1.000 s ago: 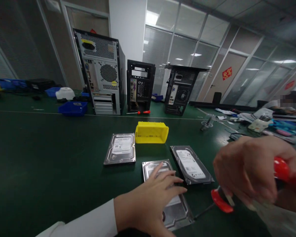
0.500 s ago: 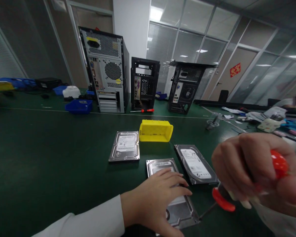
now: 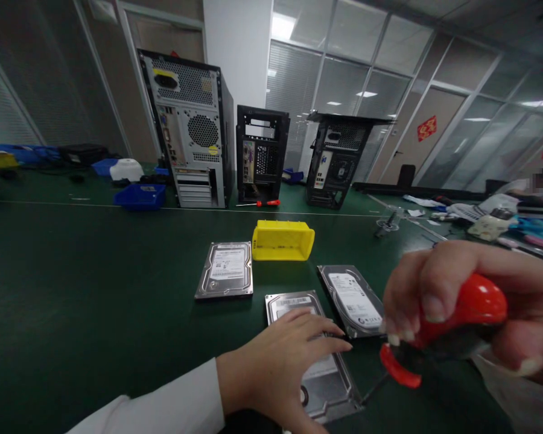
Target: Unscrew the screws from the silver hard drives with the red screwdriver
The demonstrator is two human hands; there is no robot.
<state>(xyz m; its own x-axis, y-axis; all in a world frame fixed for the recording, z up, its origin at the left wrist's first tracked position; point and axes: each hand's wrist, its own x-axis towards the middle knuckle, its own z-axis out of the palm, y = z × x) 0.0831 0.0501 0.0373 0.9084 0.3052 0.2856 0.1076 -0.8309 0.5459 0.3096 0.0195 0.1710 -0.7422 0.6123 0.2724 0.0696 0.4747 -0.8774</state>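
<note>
My left hand (image 3: pixel 283 367) lies flat, fingers stretched out, on the nearest hard drive (image 3: pixel 319 377) and holds it down on the green mat. My right hand (image 3: pixel 457 301) is closed round the red and black handle of a screwdriver (image 3: pixel 438 331). The thin shaft of the screwdriver slants down to the drive's right edge. Two more hard drives lie label up: one (image 3: pixel 225 269) at the left, one (image 3: pixel 353 299) just right of my left fingers. A yellow plastic bin (image 3: pixel 283 241) stands behind them.
Three computer cases (image 3: pixel 187 129) stand at the back of the green table, with a small red-handled screwdriver (image 3: pixel 265 203) in front of the middle one. A blue tray (image 3: pixel 140 196) sits at the left. Clutter and another person are at the far right.
My right hand has turned the screwdriver handle, so more of the red grip now shows. My left hand has stayed on the drive.
</note>
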